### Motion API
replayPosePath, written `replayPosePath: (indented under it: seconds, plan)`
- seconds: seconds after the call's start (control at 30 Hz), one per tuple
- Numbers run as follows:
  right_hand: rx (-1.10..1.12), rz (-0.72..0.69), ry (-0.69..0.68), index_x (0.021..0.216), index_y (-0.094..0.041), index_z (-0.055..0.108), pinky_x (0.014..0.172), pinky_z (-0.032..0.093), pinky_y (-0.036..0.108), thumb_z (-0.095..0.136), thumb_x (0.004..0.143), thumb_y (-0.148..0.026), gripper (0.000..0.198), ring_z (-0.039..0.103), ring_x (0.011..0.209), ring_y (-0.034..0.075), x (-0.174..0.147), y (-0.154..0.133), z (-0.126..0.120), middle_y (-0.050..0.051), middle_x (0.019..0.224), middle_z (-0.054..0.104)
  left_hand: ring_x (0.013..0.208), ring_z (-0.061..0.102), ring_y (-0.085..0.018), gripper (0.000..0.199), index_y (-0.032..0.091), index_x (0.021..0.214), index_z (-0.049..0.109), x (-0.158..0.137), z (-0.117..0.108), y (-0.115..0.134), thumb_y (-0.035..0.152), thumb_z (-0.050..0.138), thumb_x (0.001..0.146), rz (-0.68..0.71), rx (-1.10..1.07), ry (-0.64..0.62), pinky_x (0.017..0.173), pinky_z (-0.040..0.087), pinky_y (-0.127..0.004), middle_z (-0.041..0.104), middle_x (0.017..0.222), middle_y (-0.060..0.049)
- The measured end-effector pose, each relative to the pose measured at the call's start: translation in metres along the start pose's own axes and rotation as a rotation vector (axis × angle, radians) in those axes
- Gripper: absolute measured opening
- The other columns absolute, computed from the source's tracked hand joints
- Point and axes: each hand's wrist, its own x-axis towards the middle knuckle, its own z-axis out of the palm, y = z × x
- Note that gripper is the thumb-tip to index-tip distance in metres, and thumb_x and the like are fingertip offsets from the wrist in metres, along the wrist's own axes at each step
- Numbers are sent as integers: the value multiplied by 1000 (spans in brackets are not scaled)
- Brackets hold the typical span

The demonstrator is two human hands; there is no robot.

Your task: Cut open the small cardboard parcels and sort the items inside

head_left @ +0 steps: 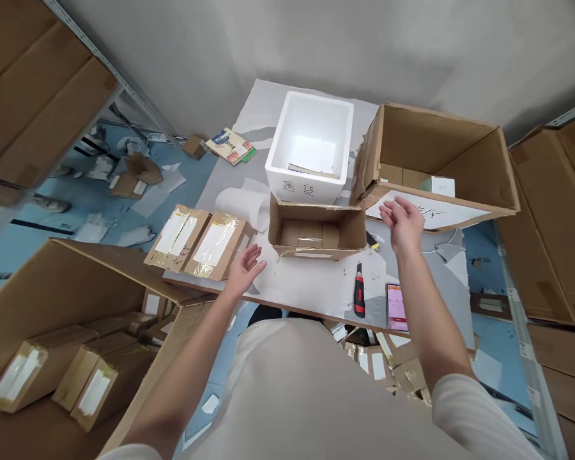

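My left hand (pixel 245 269) is raised over the table's front edge, fingers apart and holding nothing. Close beside it, two taped parcels (pixel 219 246) with white labels lie on the left of the table. My right hand (pixel 403 223) hovers in front of the large cardboard box (pixel 460 137), its fingers spread with nothing in them. Inside that box is a small white-green box (pixel 438 186). Between my hands stands a small open carton (pixel 316 235), with no contents showing. A red and black utility knife (pixel 359 292) lies in front of it, near a phone (pixel 397 306) with a lit pink screen.
Behind the carton stands a white foam box (pixel 306 176) with something flat inside. Books (pixel 230 145) lie at the table's back left. A big cardboard box (pixel 91 275) with several parcels is at lower left. Shelves of cartons flank both sides; scraps litter the blue floor (pixel 186 185).
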Motion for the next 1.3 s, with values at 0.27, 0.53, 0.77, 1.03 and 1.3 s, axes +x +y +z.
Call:
replayPosePath:
  seconds: [0.27,0.53,0.77,1.03,1.3]
  plan:
    - [-326,224,-245,105,-23,53,99,45,48,70,62,-29,47,59,113,26,-107,106,-7,12,123,60,124,49,-32,66,16,121,55,37,29,-36,33,76,61,102,366,-232,105,36,-50,56,127,-15]
    - [-349,114,7,111,-22,51,96,47,46,59,78,-46,41,61,103,24,-167,108,-6,12,111,64,128,46,-28,71,21,132,46,21,12,-26,32,73,68,139,189,-168,100,43,-43,49,136,-14]
    - [-387,84,-107,129,-20,48,108,38,45,51,84,-51,55,50,126,24,-167,129,7,15,139,51,140,32,-29,80,17,139,39,46,10,-48,47,71,72,89,147,-298,113,28,-45,35,150,-18]
    - [-1014,-295,-66,142,-21,41,114,20,58,54,85,-46,63,25,142,33,-241,135,-4,17,152,31,143,24,-37,127,20,150,19,14,-37,-94,39,89,45,126,422,-292,115,22,-51,22,156,-19]
    - [-1494,-581,-312,125,-30,60,103,21,70,47,82,-5,51,44,125,32,-241,187,20,13,131,55,120,52,-27,72,23,137,44,22,-11,-129,23,68,69,61,335,-221,89,52,-38,57,129,-11]
